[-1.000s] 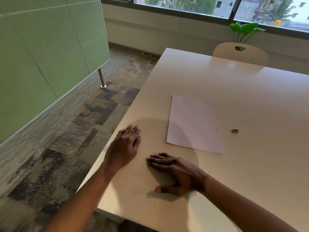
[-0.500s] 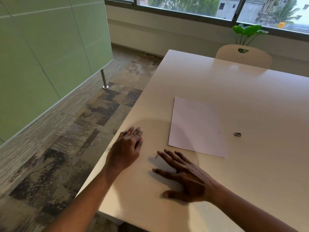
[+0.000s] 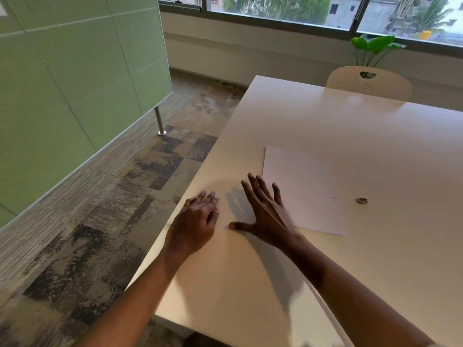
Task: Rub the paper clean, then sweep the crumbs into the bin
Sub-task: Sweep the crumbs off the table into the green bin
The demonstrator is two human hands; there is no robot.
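A white sheet of paper lies flat on the white table, with a few tiny dark specks near its right side. A small grey eraser rests on the table just right of the sheet. My left hand lies flat by the table's left edge, fingers straight. My right hand is spread open beside it, fingers fanned and pointing away, its fingertips reaching the paper's near left corner. Neither hand holds anything. No bin is in view.
The table's left edge drops to a patterned carpet floor. A green partition on a metal leg stands at the left. A white perforated chair and a green plant are at the far side under the window.
My right hand has swung from pointing left across the table to pointing away, and has slid up toward the paper's near corner. My left hand has stayed by the edge.
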